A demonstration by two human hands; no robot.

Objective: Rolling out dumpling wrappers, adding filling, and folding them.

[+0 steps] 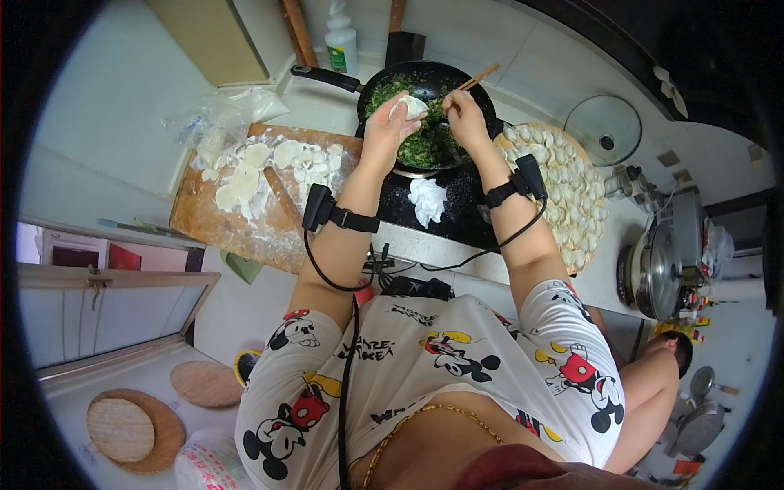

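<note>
My left hand (387,130) holds a folded dumpling (411,108) of pale dough above a black wok. My right hand (463,119) is beside it over the wok's right part, its fingers bent near a pair of wooden chopsticks (484,75); whether they grip the chopsticks cannot be told. Chopped green filling (422,149) lies in the wok (450,72). To the left, a floured wooden board (202,211) bears round dough wrappers (246,182), small dough pieces and a rolling pin (282,195). On the right, many dumplings (554,177) cover a round tray.
A crumpled white tissue (427,201) lies on the black cooktop before the wok. A glass lid (603,130) leans at the back right, and a lidded pot (661,272) stands farther right. Behind the wok are a white bottle (341,43) and a spatula (404,48). Another person (652,386) is at the lower right.
</note>
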